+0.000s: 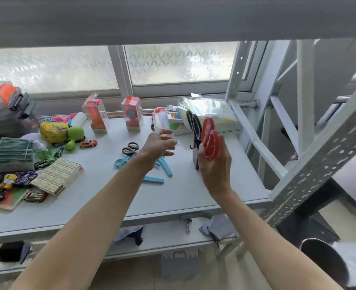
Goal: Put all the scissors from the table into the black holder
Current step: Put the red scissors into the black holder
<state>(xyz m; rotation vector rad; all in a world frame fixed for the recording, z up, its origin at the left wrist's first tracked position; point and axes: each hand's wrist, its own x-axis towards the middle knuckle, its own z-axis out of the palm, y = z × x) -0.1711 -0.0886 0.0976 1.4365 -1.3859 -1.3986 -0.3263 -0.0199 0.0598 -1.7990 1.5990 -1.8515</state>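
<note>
My right hand (pixel 215 168) grips red-handled scissors (pixel 210 139) with the handles up, right beside the black holder (pixel 196 158), which is mostly hidden behind the hand. Black-handled scissors (pixel 194 126) stand in that holder. My left hand (pixel 160 143) hovers open above the table's middle, holding nothing. On the table under my left forearm lie black-handled scissors (pixel 130 148), light blue scissors (pixel 121 161) and more blue scissors (pixel 165 166), with a blue piece (pixel 153 180) nearer me.
Toys, toy cars and a flat box (pixel 58 178) crowd the table's left side (pixel 89 206). Two clear boxes with orange items (pixel 96 116) stand at the back. A plastic bag (pixel 212 111) lies back right. A white metal rack frame (pixel 311 164) rises at the right.
</note>
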